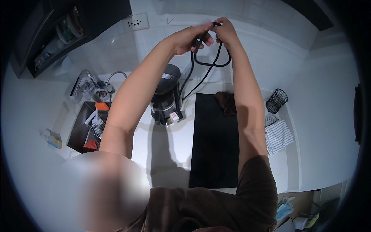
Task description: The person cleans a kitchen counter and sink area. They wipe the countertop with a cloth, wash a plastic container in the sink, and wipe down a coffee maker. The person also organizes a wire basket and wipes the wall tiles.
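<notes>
Both arms reach up to the tiled wall, where a black power cord (213, 65) hangs in loops from my hands. My right hand (227, 32) pinches the cord at the top of the loop. Close beside it, my left hand (189, 39) has the cord running through its fingers; its fingertips are slightly blurred. Below them on the white counter stands a black coffee maker (171, 74), partly hidden by my left forearm. Two strands of the cord slope down toward it. At its front hangs a white tag (174, 117) with red marks, by the cord's plug end.
A black mat (214, 145) covers the middle counter, with a brown cloth (227, 103) on it. Left are a sink (76, 134), faucet (84, 78) and soap bottle (54, 141). Right are a wire basket (276, 101) and striped towel (278, 136). A wall outlet (135, 21) sits upper left.
</notes>
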Demonstrator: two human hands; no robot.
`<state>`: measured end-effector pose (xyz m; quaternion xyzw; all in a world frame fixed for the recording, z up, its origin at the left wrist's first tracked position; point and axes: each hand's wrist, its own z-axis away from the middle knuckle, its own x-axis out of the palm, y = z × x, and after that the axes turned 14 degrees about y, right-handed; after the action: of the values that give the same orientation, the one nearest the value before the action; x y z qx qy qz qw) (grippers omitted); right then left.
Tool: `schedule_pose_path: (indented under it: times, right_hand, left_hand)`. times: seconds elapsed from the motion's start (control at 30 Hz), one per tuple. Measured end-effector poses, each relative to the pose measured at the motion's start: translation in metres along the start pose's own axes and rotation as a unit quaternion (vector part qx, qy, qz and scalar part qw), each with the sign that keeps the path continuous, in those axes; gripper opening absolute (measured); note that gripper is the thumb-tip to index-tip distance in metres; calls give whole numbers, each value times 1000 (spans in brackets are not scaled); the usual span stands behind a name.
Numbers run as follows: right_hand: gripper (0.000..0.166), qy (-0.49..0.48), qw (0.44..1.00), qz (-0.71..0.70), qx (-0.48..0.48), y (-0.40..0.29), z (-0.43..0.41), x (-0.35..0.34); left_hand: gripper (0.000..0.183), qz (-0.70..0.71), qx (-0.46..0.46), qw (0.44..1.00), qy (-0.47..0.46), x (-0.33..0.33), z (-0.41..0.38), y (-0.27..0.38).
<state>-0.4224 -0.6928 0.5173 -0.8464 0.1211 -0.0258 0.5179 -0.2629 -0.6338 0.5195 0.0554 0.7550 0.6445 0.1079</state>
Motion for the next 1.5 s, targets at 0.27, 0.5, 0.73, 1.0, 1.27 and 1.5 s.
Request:
schedule_pose_path:
  times: [0.27,0.5,0.73,1.0,1.27,1.5]
  right_hand:
    - [23,36,966,-212,143,45,-26,-28]
    - [32,174,949,-262,26,64,30,-34]
    - [41,40,990,-1,-135,154,160,28]
    - [46,-203,972,-79,83,202,171,11]
    - [39,-45,946,214,-239,103,42,-103]
    - [70,-37,903,290,-314,6,-2,-61]
  left_hand:
    - [17,20,-45,998,38,9,3,-12]
    - [9,192,-4,944,270,14,-24,-10]
    - [10,354,-46,899,254,5,-37,0]
    - [11,139,50,984,104,-15,-6,4]
    - [19,-265,110,953,93,-24,12,-4]
    - [22,-576,347,728,135,-42,-26,14]
